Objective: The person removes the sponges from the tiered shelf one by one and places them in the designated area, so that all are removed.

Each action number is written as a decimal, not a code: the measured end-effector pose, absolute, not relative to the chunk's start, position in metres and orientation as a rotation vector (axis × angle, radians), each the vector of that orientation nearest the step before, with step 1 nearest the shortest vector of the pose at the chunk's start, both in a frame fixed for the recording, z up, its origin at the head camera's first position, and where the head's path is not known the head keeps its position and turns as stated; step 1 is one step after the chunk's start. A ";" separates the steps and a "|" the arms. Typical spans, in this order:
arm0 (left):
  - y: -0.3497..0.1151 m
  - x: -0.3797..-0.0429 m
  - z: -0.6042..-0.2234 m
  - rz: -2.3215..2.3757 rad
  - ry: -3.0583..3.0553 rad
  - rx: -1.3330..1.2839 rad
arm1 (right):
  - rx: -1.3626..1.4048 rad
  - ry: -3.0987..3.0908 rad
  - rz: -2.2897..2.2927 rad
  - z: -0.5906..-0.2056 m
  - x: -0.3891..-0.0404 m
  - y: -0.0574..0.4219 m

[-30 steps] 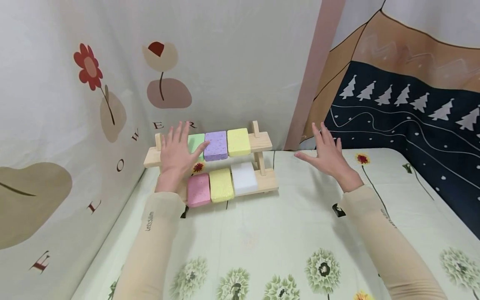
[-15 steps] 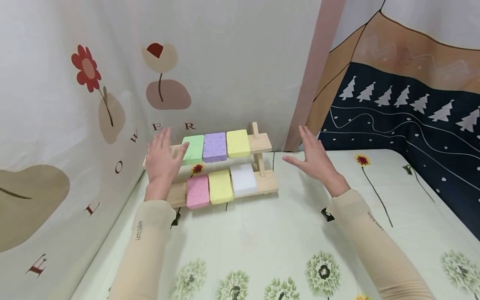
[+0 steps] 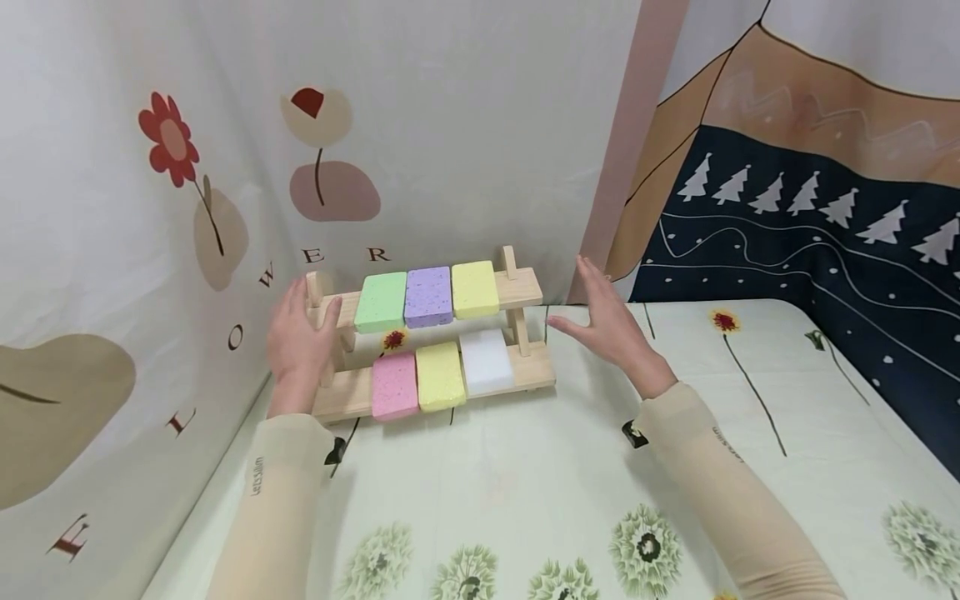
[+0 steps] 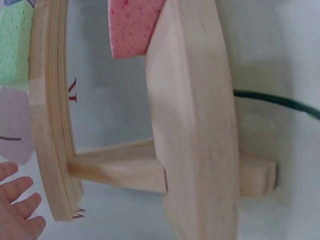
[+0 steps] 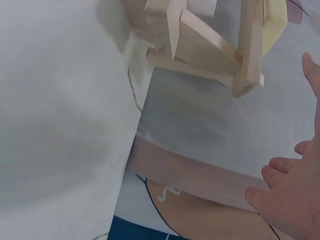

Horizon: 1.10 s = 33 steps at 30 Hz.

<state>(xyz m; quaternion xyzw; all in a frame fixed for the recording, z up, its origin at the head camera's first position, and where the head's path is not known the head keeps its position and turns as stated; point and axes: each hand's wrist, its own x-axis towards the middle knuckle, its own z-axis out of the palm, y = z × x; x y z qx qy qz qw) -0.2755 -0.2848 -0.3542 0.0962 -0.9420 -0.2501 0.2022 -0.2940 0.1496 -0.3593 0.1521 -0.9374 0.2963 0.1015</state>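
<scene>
A two-tier wooden rack (image 3: 345,393) stands against the back wall. Its upper shelf bears a green sponge (image 3: 380,302), a purple sponge (image 3: 428,297) and a yellow sponge (image 3: 475,289). On the lower shelf lie a pink sponge (image 3: 394,385), another yellow sponge (image 3: 441,377) and a white sponge (image 3: 486,361). My left hand (image 3: 300,342) is at the rack's left end, fingers extended, overlapping the upper shelf in the head view. To the right of the rack my right hand (image 3: 611,321) hovers, thumb spread toward the shelf end; the right wrist view shows a gap between them.
Pale flowered cloth (image 3: 495,500) covers the surface in front of the rack. Behind it hangs a printed white curtain (image 3: 465,125), and a dark tree-patterned cloth (image 3: 810,242) rises at the right.
My left hand has moved left and down, off the front of the rack, uncovering the green sponge and shelf end. My right hand has come left toward the rack. The sponges stay put.
</scene>
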 end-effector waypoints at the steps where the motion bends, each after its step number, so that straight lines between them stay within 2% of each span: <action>1: -0.287 -0.275 -0.355 -0.710 -2.628 0.287 | 0.451 -2.767 0.879 -0.360 -0.294 0.148; 19: -0.309 -0.271 -0.370 -0.809 -2.542 0.509 | 0.563 -2.704 0.957 -0.366 -0.292 0.118; 33: -0.309 -0.272 -0.379 -1.018 -2.375 0.535 | 0.610 -2.643 1.007 -0.368 -0.295 0.096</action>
